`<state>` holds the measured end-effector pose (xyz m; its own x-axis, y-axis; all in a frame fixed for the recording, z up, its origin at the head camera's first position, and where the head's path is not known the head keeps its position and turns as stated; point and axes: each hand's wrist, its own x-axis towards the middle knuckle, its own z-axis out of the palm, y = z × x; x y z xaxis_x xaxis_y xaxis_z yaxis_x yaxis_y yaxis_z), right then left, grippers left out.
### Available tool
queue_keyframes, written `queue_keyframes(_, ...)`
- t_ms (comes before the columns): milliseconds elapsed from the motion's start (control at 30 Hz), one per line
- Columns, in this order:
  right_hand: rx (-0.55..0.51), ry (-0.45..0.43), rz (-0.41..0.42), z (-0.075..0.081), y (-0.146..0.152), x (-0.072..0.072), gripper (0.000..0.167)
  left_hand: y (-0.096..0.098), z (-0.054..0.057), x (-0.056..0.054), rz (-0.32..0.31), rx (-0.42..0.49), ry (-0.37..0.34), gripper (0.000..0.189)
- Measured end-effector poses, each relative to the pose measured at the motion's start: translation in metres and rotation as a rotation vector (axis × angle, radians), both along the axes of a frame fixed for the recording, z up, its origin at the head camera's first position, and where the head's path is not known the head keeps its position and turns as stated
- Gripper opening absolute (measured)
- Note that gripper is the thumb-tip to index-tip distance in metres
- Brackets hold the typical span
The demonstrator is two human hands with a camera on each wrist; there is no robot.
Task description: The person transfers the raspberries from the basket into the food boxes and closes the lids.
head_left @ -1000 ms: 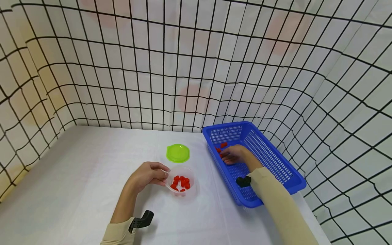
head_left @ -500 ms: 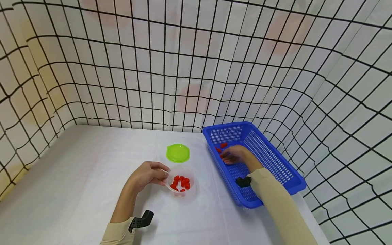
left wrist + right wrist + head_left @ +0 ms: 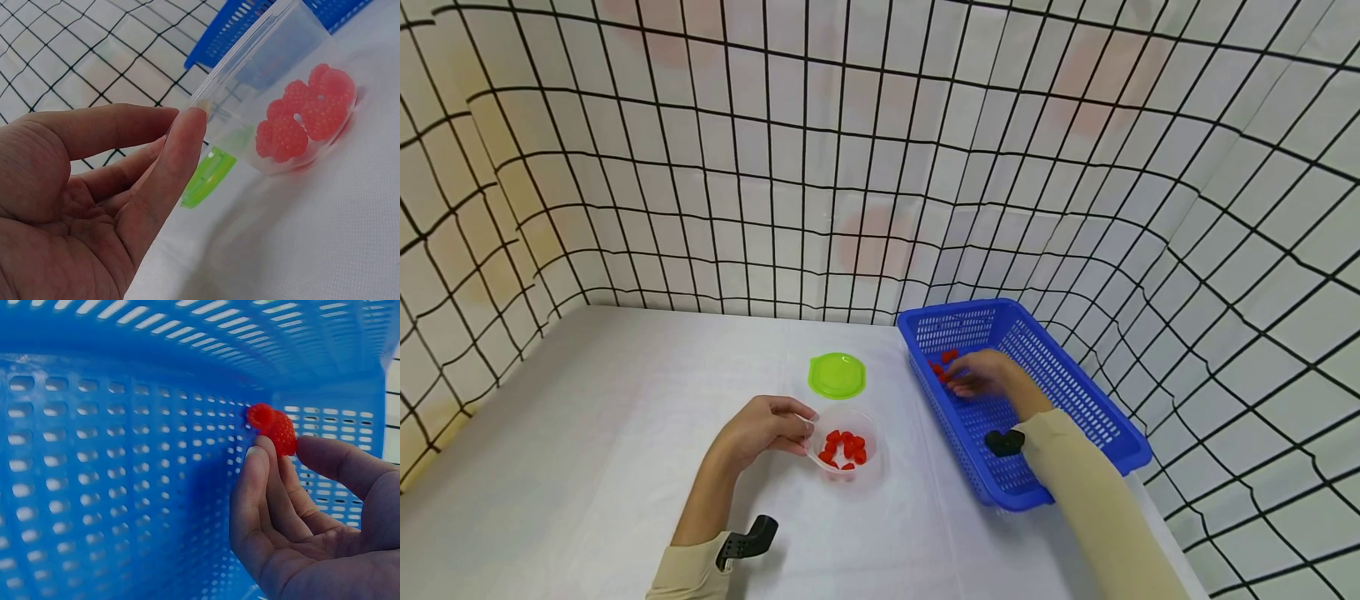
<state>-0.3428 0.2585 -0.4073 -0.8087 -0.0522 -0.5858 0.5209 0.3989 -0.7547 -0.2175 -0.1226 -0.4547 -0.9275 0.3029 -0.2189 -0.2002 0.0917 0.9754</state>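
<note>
At the table's middle my left hand [image 3: 769,429] pinches the rim of a clear plastic bowl [image 3: 868,423] between thumb and fingers. Several red raspberries [image 3: 306,109] lie on the bowl's bottom. My right hand [image 3: 981,372] reaches down inside a blue plastic basket [image 3: 1075,392], near its left wall. In the right wrist view, its thumb and fingers pinch a raspberry [image 3: 284,436], with another raspberry [image 3: 259,415] showing just beyond. A few raspberries [image 3: 951,355] lie by the basket's far left corner; the fingers partly hide that spot.
A bright green lid [image 3: 837,375] lies flat on the white table [image 3: 625,400], behind the bowl. Black netting [image 3: 850,167] over white sheeting closes in the back and sides. The basket stands at the right, close to the netting.
My right hand has risen slightly and shifted inside the basket, uncovering more of the raspberry at its fingertips. The left hand and bowl stay where they were.
</note>
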Motion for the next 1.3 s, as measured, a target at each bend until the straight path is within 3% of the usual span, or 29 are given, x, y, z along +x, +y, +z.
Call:
queue_keyframes(300, 0.020, 0.097, 0.058, 0.027, 0.002, 0.002, 0.040, -0.001, 0.001, 0.002, 0.001, 0.015, 0.001, 0.029)
queue_keyframes(567, 0.005, 0.170, 0.125, 0.059, -0.016, 0.008, 0.030, -0.001, 0.001, 0.002, 0.004, 0.013, 0.001, 0.029)
queue_keyframes(800, 0.027, 0.240, 0.226, 0.076, -0.039, 0.018, 0.026, -0.001, 0.000, 0.000, -0.004, 0.006, 0.002, 0.029)
queue_keyframes(1067, 0.011, 0.279, 0.349, 0.087, -0.070, 0.038, 0.022, 0.000, 0.000, 0.000, -0.001, 0.000, 0.002, 0.028)
queue_keyframes(1300, 0.000, 0.270, 0.445, 0.082, -0.094, 0.047, 0.025, 0.000, 0.001, 0.002, 0.001, 0.001, 0.003, 0.030)
